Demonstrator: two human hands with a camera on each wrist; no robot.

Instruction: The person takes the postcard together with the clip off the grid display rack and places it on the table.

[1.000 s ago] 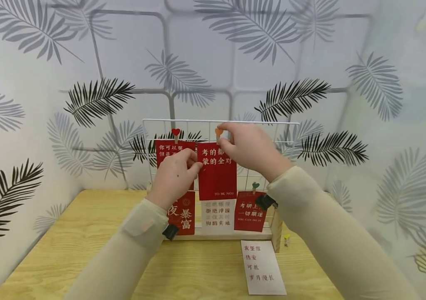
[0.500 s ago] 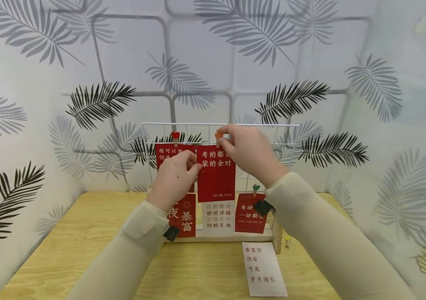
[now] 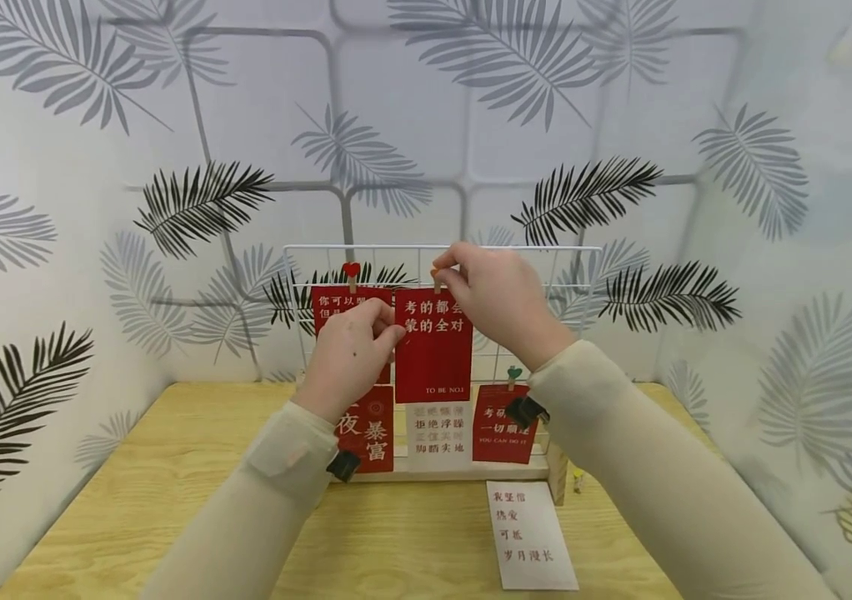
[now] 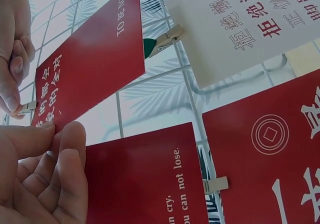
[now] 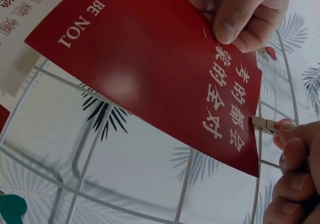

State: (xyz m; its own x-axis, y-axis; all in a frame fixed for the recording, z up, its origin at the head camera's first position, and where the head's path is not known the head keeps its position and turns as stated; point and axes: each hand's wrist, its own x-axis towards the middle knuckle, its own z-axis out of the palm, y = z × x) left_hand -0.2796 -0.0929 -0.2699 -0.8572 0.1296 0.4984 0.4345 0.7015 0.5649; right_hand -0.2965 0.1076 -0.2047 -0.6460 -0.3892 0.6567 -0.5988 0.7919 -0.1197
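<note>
My left hand (image 3: 351, 354) pinches the left edge of a red card (image 3: 432, 362) with white lettering, between thumb and fingers. At the card's top, my right hand (image 3: 504, 296) squeezes a small wooden clothespin (image 5: 263, 124); its orange heart is mostly behind the fingers. In the right wrist view the clothespin's tip overlaps the card's top edge, right at a wire of the white grid rack (image 3: 572, 248). The card's lower end stands away from the rack in the left wrist view.
A red card under a red heart clothespin (image 3: 352, 270) hangs at left. Below hang another red card (image 3: 377, 450), a white card (image 3: 437, 458) and a red card (image 3: 497, 450) under a green heart clothespin (image 3: 513, 374). A white card (image 3: 534, 542) lies on the wooden table (image 3: 396, 550).
My right fingers have shifted over the clothespin and now cover most of its orange heart. The left hand keeps its pinch on the red card, which has barely moved.
</note>
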